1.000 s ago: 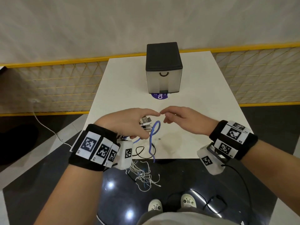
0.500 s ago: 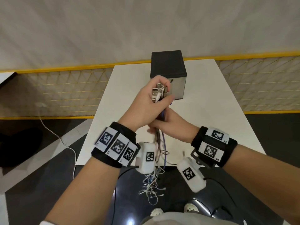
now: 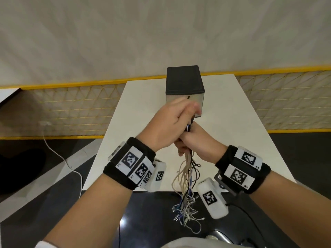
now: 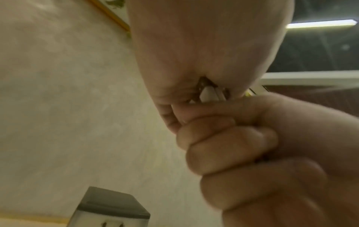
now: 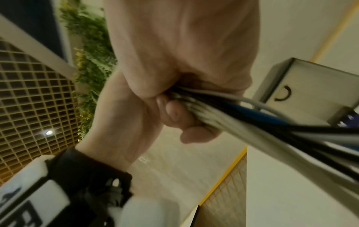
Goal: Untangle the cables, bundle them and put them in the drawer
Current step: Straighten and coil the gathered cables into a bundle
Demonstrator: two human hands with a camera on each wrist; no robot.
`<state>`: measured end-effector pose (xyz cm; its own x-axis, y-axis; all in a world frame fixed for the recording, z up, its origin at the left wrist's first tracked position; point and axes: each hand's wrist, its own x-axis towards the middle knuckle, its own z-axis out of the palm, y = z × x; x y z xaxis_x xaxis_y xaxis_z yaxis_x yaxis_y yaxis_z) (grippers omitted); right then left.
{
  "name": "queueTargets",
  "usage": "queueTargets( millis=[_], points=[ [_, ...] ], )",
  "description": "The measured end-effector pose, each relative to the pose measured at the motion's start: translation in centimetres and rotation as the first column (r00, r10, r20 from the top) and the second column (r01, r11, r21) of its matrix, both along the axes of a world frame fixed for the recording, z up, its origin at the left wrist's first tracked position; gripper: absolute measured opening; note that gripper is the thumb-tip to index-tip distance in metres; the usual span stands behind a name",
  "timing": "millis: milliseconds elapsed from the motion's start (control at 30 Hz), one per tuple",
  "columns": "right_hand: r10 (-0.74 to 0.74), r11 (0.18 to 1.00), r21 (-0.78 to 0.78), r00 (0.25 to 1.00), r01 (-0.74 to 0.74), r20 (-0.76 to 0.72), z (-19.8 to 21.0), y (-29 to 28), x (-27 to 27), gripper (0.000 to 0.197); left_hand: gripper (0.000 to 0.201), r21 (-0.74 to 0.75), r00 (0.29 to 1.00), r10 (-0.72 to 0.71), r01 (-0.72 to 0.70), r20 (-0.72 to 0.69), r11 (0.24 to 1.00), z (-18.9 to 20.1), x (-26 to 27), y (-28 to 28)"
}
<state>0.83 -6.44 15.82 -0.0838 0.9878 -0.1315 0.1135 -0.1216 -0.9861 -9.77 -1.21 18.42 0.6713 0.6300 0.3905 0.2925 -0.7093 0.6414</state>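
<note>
A bundle of white, black and blue cables (image 3: 186, 176) hangs from both hands over the near edge of the white table (image 3: 232, 122), its loose ends dangling below the table top. My left hand (image 3: 186, 113) grips the top of the bundle, where white plug ends (image 4: 209, 93) show under its palm. Just below it, my right hand (image 3: 184, 145) is curled in a fist round the cables (image 5: 252, 127). The drawer box (image 3: 184, 81), black on top with a silver front and a ring handle (image 5: 283, 95), stands shut at the middle back of the table.
A yellow-framed mesh fence (image 3: 71, 108) runs behind the table against a pale wall. A white cord (image 3: 71, 167) trails over the dark floor at the left. A purple sticker (image 5: 349, 119) lies at the box's foot.
Both hands have risen from the table's near edge, lifting the cables. The left hand now holds the plug ends high before the box and the right hand has closed round the bundle below.
</note>
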Motion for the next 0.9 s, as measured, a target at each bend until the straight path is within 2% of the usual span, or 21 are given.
queueTargets(
  millis=[67, 133, 167, 233, 367, 433, 467, 500, 567, 600, 633, 667, 700, 733, 767, 800, 833, 867, 900],
  points=[
    [-0.008, 1.000, 0.028, 0.993, 0.004, 0.119, 0.3, 0.0, 0.3, 0.026, 0.029, 0.021, 0.995, -0.011, 0.013, -0.097, 1.000, -0.3, 0.1, 0.1],
    [-0.034, 0.999, 0.048, 0.977, 0.025, 0.210, 0.4, 0.0, 0.7, 0.021, 0.024, 0.028, 0.993, 0.027, -0.024, -0.113, 0.999, -0.8, 0.5, 0.1],
    [-0.048, 0.998, 0.060, 0.977, 0.036, 0.210, 0.4, 0.0, 0.8, 0.019, 0.022, 0.024, 0.993, 0.065, -0.063, -0.101, 0.998, -0.9, 0.8, 0.0],
    [-0.052, 0.997, 0.056, 0.992, 0.046, 0.115, 0.0, 0.3, 1.2, 0.018, 0.017, 0.018, 0.990, 0.132, -0.131, -0.046, 0.991, -1.3, 1.2, -0.2],
    [-0.016, 1.000, 0.018, 0.999, 0.015, 0.044, -0.4, 0.4, 2.1, 0.006, 0.010, 0.030, 0.993, 0.107, -0.108, 0.054, 0.994, -0.8, 1.9, -0.6],
    [0.052, 0.999, -0.015, 0.989, -0.050, 0.142, -0.8, -0.1, 2.4, 0.013, 0.010, -0.002, 0.985, 0.126, -0.127, 0.120, 0.992, -0.2, 2.1, -0.5],
    [0.063, 0.998, -0.031, 0.979, -0.058, 0.196, -1.1, -0.4, 2.4, 0.024, 0.011, -0.040, 0.976, 0.161, -0.157, 0.147, 0.987, 0.0, 2.1, -0.2],
    [0.038, 0.999, -0.038, 0.975, -0.031, 0.219, -1.5, -0.5, 2.6, 0.035, 0.013, -0.084, 0.967, 0.203, -0.192, 0.151, 0.978, 0.2, 2.0, 0.2],
    [-0.067, 0.996, -0.038, 0.969, 0.078, 0.239, -1.9, -0.4, 3.2, 0.044, 0.017, -0.144, 0.959, 0.275, -0.263, 0.065, 0.954, 0.0, 1.7, 1.3],
    [-0.099, 0.993, -0.039, 0.961, 0.113, 0.259, -2.0, -0.2, 3.4, 0.044, 0.016, -0.069, 0.950, 0.314, -0.313, -0.006, 0.947, -0.2, 1.4, 1.7],
    [-0.114, 0.991, -0.042, 0.954, 0.130, 0.278, -2.0, 0.0, 3.7, 0.043, 0.019, 0.093, 0.938, 0.344, -0.339, -0.048, 0.936, -0.4, 1.1, 2.0],
    [-0.108, 0.991, -0.042, 0.947, 0.127, 0.301, -1.7, 0.1, 3.8, 0.041, 0.027, 0.273, 0.945, 0.323, -0.296, -0.058, 0.915, -0.5, 0.9, 2.0],
    [-0.100, 0.993, -0.021, 0.942, 0.112, 0.319, -1.5, 0.2, 3.9, 0.040, 0.034, 0.394, 0.970, 0.229, -0.180, -0.080, 0.901, -0.6, 1.0, 1.9],
    [-0.070, 0.997, 0.008, 0.939, 0.071, 0.337, -0.9, 0.0, 3.8, 0.038, 0.041, 0.429, 0.984, 0.088, -0.013, -0.155, 0.903, -0.6, 1.2, 1.6],
    [-0.035, 0.999, 0.040, 0.935, 0.023, 0.352, -0.7, -0.1, 3.9, 0.034, 0.049, 0.388, 0.962, -0.033, 0.142, -0.272, 0.910, -0.9, 1.4, 1.1],
    [0.007, 0.998, 0.056, 0.932, -0.030, 0.364, -0.5, -0.1, 4.0, 0.025, 0.058, 0.314, 0.917, -0.098, 0.231, -0.386, 0.921, -1.3, 1.6, 0.6],
    [0.030, 0.996, 0.063, 0.931, -0.056, 0.364, -0.5, 0.0, 4.3, 0.014, 0.067, 0.239, 0.879, -0.117, 0.250, -0.462, 0.938, -1.9, 1.6, 0.5],
    [0.041, 0.998, 0.032, 0.932, -0.056, 0.360, -0.4, 0.1, 4.4, 0.015, 0.075, 0.168, 0.858, -0.117, 0.228, -0.500, 0.959, -2.4, 1.6, 0.4],
    [0.045, 0.999, 0.003, 0.931, -0.049, 0.362, -0.3, 0.2, 4.6, 0.026, 0.081, 0.098, 0.855, -0.112, 0.187, -0.507, 0.978, -2.8, 1.4, 0.4]
  ],
)
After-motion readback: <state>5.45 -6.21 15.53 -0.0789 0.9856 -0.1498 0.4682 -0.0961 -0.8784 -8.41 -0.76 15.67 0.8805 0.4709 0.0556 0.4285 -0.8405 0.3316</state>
